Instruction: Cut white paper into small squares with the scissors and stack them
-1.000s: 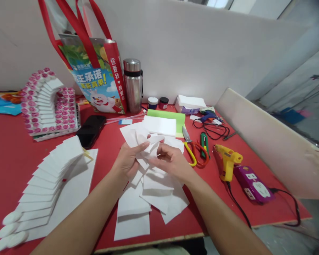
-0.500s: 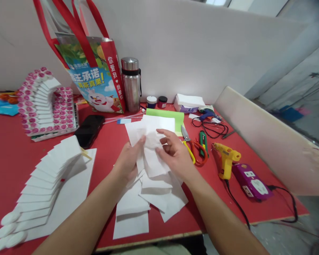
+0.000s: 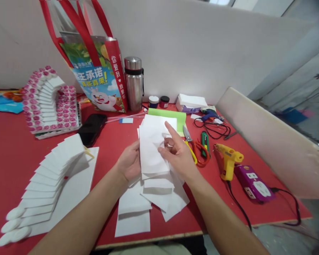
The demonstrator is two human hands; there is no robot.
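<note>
Head view. Your left hand (image 3: pixel 129 163) grips the left edge of a white sheet (image 3: pixel 151 150), with its fingers hidden behind the paper. Your right hand (image 3: pixel 179 157) pinches the sheet's right edge with the thumb on its face, and the index finger points straight up. You hold the sheet upright just above the paper pile (image 3: pixel 146 205), which lies loose and overlapping on the red counter (image 3: pixel 13 156).

Right of your right hand:
- scissors (image 3: pixel 195 153), just beside it
- green utility knife (image 3: pixel 204 140)
- yellow glue gun (image 3: pixel 228 160), with the purple power strip (image 3: pixel 251 182) beside it

Behind the sheet:
- green paper (image 3: pixel 175 117)
- steel flask (image 3: pixel 133 83)
- printed tote bag (image 3: pixel 98 79)

Left of your left hand:
- black phone (image 3: pixel 91 129)
- fan of folded white pieces (image 3: pixel 50 177), near the counter's front
</note>
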